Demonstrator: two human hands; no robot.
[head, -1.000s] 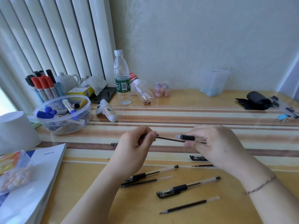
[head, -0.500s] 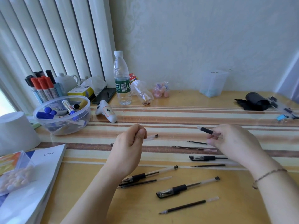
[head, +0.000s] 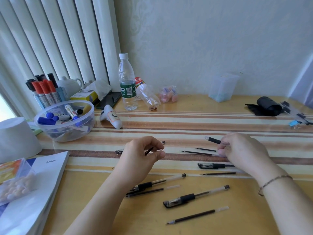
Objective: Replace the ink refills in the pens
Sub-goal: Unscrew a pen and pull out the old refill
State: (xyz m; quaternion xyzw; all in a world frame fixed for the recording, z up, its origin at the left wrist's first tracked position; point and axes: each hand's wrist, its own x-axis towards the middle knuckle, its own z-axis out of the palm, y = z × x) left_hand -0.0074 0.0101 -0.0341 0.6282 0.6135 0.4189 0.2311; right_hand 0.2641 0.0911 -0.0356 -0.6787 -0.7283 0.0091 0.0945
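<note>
My left hand hovers over the striped mat and pinches a small dark pointed pen piece. The end of a clear barrel pokes out behind its fingers. My right hand grips a pen front section with a black grip, its tip pointing left. The thumb sits at the clear end of a thin refill lying on the mat. A second thin refill lies just behind it. Close to me lie a capped pen, an uncapped pen and a loose refill.
Another capped pen and a refill lie under my right wrist. A bowl of markers and a white cup stand at the left, a book at the front left. A water bottle stands at the back.
The refill came out of the pen and now lies on the mat. My right hand moved right with the front section, then lowered toward the refill. My left hand stayed roughly in place.
</note>
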